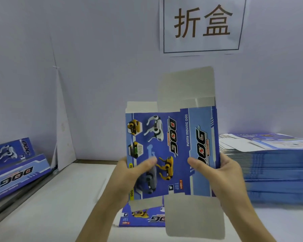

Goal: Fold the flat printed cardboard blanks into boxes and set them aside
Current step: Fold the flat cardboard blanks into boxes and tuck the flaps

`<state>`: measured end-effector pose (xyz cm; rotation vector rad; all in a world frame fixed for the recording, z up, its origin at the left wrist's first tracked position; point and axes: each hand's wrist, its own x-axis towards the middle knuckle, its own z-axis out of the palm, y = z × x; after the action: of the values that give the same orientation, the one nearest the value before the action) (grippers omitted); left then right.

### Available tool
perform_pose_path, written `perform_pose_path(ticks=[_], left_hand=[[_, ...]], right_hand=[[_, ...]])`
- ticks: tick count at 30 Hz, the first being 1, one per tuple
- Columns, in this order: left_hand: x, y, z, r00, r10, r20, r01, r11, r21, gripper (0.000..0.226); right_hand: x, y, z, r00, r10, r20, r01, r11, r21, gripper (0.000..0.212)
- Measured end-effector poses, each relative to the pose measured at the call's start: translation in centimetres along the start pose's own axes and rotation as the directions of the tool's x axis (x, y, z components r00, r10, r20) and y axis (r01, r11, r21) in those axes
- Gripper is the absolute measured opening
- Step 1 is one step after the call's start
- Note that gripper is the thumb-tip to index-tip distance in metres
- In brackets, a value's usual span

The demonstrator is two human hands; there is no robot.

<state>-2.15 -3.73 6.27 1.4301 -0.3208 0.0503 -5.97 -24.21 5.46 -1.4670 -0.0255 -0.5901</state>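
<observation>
I hold a blue printed cardboard blank (175, 137) upright above the table, its grey flaps sticking out at top and bottom. My left hand (129, 173) grips its left edge, thumb across the printed face. My right hand (217, 172) grips its right edge, thumb on the front panel. Another flat blank (143, 217) lies on the table under my hands, partly hidden by the held blank's bottom flap. A tall stack of flat blanks (276, 163) stands at the right. Folded blue boxes (16, 168) lie at the left.
The white table (59, 198) spreads below my hands. A white wall behind carries a paper sign (202, 25) with two characters. A white sheet (63, 130) leans against the wall at the back left.
</observation>
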Motion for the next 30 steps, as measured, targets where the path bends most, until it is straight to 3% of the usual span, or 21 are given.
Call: perform_pose_path(ticks=[5, 12, 15, 17, 19, 20, 22, 23, 24, 25, 27, 28, 30], left_hand=[[0.0, 0.2, -0.1, 0.999, 0.038, -0.007, -0.039, 0.994, -0.098, 0.018], [0.2, -0.4, 0.3, 0.998, 0.017, -0.066, -0.021, 0.999, -0.047, 0.028], [0.4, -0.4, 0.0, 0.992, 0.083, -0.096, -0.078, 0.995, 0.058, 0.032], [0.6, -0.7, 0.1, 0.974, 0.186, -0.126, -0.163, 0.971, 0.176, 0.045], [0.4, -1.1, 0.8, 0.936, 0.277, -0.220, -0.192, 0.920, 0.341, 0.082], [0.1, -1.3, 1.2, 0.881, 0.407, -0.242, -0.251, 0.835, 0.490, 0.097], [-0.2, -1.9, 2.0, 0.687, 0.722, -0.075, -0.403, 0.465, 0.788, 0.111], [-0.3, -2.1, 2.6, 0.597, 0.802, 0.039, -0.434, 0.281, 0.856, 0.115], [-0.4, -2.2, 3.2, 0.551, 0.823, 0.139, -0.436, 0.142, 0.889, 0.118], [-0.6, -2.2, 3.7, 0.536, 0.813, 0.225, -0.420, 0.025, 0.907, 0.116], [-0.8, -2.2, 4.1, 0.538, 0.761, 0.363, -0.393, -0.154, 0.907, 0.094], [-0.8, -2.2, 3.8, 0.535, 0.744, 0.401, -0.389, -0.204, 0.898, 0.074], [-0.7, -1.8, 3.0, 0.535, 0.744, 0.402, -0.402, -0.195, 0.895, 0.039]], right_hand=[[0.1, -0.8, -0.4, 0.995, 0.068, 0.072, -0.070, 0.997, 0.032, 0.028], [0.3, -1.2, -1.0, 0.985, 0.138, 0.102, -0.141, 0.990, 0.016, 0.022], [0.2, -1.3, -1.0, 0.979, 0.157, 0.131, -0.161, 0.987, 0.021, 0.020], [0.0, -1.3, -0.6, 0.988, 0.097, 0.118, -0.101, 0.994, 0.029, 0.018], [-0.2, -1.1, 0.0, 0.996, -0.060, 0.073, 0.064, 0.997, -0.053, 0.015], [-0.3, -0.9, 0.2, 0.985, -0.165, 0.057, 0.172, 0.973, -0.156, 0.018], [-0.6, -0.3, 0.7, 0.952, -0.297, 0.074, 0.302, 0.874, -0.380, 0.030], [-0.8, -0.1, 1.0, 0.943, -0.314, 0.110, 0.328, 0.827, -0.457, 0.032], [-1.0, 0.2, 1.4, 0.934, -0.328, 0.143, 0.351, 0.762, -0.544, 0.029], [-1.1, 0.4, 1.7, 0.906, -0.384, 0.179, 0.404, 0.652, -0.642, 0.024], [-1.3, 0.9, 2.2, 0.781, -0.554, 0.290, 0.545, 0.376, -0.749, 0.013], [-1.4, 1.2, 2.5, 0.711, -0.621, 0.331, 0.594, 0.277, -0.755, 0.010], [-1.6, 1.6, 2.9, 0.607, -0.696, 0.384, 0.652, 0.159, -0.742, 0.015]])
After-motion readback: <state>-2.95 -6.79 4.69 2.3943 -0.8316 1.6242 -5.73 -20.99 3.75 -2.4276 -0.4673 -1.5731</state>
